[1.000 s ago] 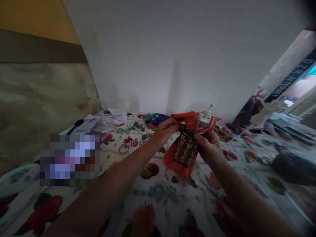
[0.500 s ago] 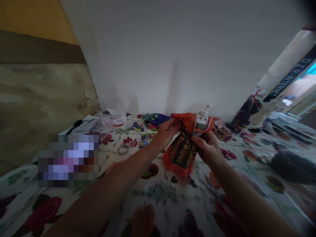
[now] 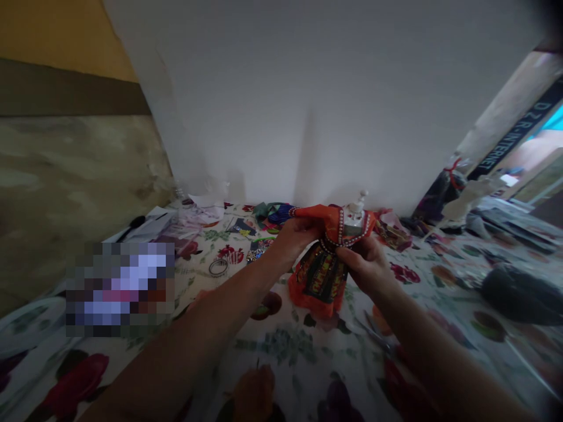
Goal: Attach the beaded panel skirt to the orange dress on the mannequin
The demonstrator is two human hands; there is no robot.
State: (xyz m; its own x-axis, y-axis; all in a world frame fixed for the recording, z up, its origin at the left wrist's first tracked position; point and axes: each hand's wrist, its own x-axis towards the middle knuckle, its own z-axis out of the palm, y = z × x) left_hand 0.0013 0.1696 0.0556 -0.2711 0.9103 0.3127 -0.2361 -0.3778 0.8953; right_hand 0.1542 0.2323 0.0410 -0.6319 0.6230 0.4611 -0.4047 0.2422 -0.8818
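Note:
A small orange doll dress (image 3: 323, 287) with bead trim and a dark patterned skirt panel stands dressed on a small white mannequin (image 3: 355, 215). My left hand (image 3: 294, 240) is closed on the dress's left side, just under the outstretched orange sleeve; its fingertips are partly hidden behind the cloth. With thumb in front and fingers behind, my right hand (image 3: 367, 264) pinches the dress at the beaded waist. The skirt's hem hangs low over the flowered tablecloth (image 3: 281, 381).
Behind my left hand lie loose beads (image 3: 254, 255), a ring-shaped bangle (image 3: 219, 268) and blue-green cloth (image 3: 275, 212). Scissors (image 3: 378, 333) rest beside my right forearm. A dark bundle (image 3: 519, 293) sits at right. A white wall (image 3: 264, 105) rises behind the table.
The dress and mannequin have shifted slightly left and turned a little, with the orange sleeve now reaching farther left. Both hands keep hold, and the camera view has moved slightly.

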